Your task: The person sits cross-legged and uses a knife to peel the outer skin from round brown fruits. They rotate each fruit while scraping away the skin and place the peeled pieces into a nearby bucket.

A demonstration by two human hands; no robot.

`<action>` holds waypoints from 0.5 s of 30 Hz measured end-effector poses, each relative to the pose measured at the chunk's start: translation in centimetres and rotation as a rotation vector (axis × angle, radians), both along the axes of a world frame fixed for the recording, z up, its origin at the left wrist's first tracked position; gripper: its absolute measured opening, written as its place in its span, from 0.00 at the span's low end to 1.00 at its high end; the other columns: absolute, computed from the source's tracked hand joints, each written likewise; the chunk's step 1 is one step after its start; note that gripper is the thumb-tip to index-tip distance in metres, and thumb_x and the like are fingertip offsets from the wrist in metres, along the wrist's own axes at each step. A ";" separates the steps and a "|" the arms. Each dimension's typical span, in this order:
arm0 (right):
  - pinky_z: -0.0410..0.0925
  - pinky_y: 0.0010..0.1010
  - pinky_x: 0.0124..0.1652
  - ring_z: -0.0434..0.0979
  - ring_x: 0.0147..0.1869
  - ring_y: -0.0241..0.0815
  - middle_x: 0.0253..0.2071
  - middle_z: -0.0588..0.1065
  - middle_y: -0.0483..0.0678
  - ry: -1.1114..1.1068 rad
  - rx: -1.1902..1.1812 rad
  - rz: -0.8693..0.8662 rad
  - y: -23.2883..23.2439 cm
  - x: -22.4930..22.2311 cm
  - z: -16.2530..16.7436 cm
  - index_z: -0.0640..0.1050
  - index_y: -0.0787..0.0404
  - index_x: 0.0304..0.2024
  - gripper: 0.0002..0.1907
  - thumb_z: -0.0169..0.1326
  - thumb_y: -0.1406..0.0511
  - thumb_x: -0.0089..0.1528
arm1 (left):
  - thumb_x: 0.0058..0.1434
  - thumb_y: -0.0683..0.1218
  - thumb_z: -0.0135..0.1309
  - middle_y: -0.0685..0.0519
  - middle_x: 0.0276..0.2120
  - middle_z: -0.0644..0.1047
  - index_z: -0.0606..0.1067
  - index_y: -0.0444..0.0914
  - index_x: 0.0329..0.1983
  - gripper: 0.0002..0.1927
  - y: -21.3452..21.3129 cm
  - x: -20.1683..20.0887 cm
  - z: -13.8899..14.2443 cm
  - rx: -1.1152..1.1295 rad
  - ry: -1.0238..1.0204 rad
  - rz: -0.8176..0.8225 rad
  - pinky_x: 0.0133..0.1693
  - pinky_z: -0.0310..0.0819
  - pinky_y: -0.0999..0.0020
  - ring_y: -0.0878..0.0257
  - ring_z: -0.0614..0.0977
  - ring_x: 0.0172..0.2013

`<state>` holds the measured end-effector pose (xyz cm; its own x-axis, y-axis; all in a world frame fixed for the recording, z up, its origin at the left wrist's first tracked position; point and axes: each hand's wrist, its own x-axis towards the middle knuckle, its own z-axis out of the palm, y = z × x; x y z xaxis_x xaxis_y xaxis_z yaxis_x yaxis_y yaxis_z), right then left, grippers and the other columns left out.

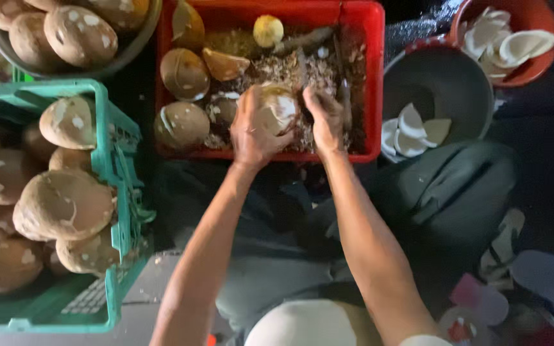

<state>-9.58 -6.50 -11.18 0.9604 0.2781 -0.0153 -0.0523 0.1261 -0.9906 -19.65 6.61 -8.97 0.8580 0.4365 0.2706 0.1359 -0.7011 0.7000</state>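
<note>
The left hand (251,131) cups a coconut (278,109) over the red crate (374,77) — scraps drop inside — while the right hand (326,118) fingers clench a blade, I think.

Pale, partly husked coconut (277,109), round, held tilted over red crate (373,77)

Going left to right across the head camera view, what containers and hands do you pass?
Green crate of brown coconuts → red crate → left hand → the coconut it holds → right hand → grey bowl → red bowl of white pieces.
</note>
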 end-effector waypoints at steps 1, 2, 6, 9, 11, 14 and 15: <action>0.69 0.30 0.54 0.79 0.52 0.38 0.47 0.82 0.47 -0.012 -0.046 -0.017 -0.3 0.2 0.1 0.83 0.66 0.48 0.16 0.60 0.59 0.67 | 0.36 0.51 0.73 0.40 0.61 0.70 0.60 0.37 0.70 0.57 0.2 -0.2 0.3 0.094 0.002 -0.046 0.54 0.77 0.50 0.40 0.75 0.59; 0.69 0.30 0.55 0.79 0.53 0.38 0.48 0.83 0.47 -0.045 -0.130 -0.037 -0.6 0.5 0.3 0.83 0.66 0.48 0.16 0.61 0.59 0.67 | 0.37 0.51 0.73 0.40 0.62 0.69 0.60 0.37 0.71 0.57 0.5 -0.3 0.5 0.138 0.004 -0.074 0.55 0.76 0.50 0.39 0.74 0.60; 0.70 0.30 0.53 0.79 0.54 0.37 0.49 0.82 0.45 -0.035 -0.158 -0.036 -1.4 0.6 1.5 0.82 0.64 0.50 0.18 0.61 0.57 0.65 | 0.39 0.58 0.77 0.38 0.63 0.67 0.58 0.33 0.71 0.61 1.0 -0.3 0.6 0.226 -0.154 -0.056 0.57 0.72 0.47 0.37 0.72 0.60; 0.71 0.32 0.49 0.78 0.48 0.37 0.44 0.81 0.46 -0.231 -0.128 0.063 -1.3 -0.5 2.9 0.83 0.64 0.45 0.17 0.61 0.56 0.67 | 0.42 0.59 0.77 0.38 0.59 0.69 0.63 0.33 0.66 0.54 0.2 0.1 -0.2 0.008 -0.153 0.021 0.55 0.76 0.51 0.41 0.76 0.56; 0.71 0.33 0.48 0.77 0.48 0.41 0.44 0.79 0.48 -0.725 -0.275 0.133 -0.6 -0.9 3.6 0.84 0.61 0.42 0.13 0.60 0.57 0.69 | 0.49 0.57 0.74 0.41 0.55 0.72 0.67 0.35 0.61 0.42 -0.3 0.5 -0.6 -0.058 -0.058 0.029 0.53 0.78 0.54 0.46 0.79 0.53; 0.73 0.31 0.43 0.78 0.45 0.41 0.41 0.78 0.49 -1.020 -0.397 0.193 1.3 0.2 4.4 0.83 0.58 0.36 0.13 0.60 0.57 0.70 | 0.57 0.57 0.70 0.45 0.50 0.76 0.70 0.38 0.55 0.31 -0.5 0.7 -0.9 -0.037 0.037 0.021 0.51 0.79 0.55 0.48 0.81 0.50; 0.73 0.29 0.40 0.78 0.43 0.40 0.40 0.77 0.49 -1.047 -0.421 0.206 1.9 0.8 4.5 0.83 0.57 0.34 0.13 0.61 0.57 0.70 | 0.53 0.56 0.72 0.44 0.49 0.75 0.70 0.36 0.56 0.34 -0.4 0.7 -0.9 -0.083 -0.026 0.029 0.49 0.78 0.53 0.46 0.80 0.49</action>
<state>-8.82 -4.63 -6.64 0.4933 0.5942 0.6353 0.8415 -0.1411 -0.5215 -18.92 6.17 -9.90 0.8379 0.4829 0.2543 0.1367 -0.6368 0.7588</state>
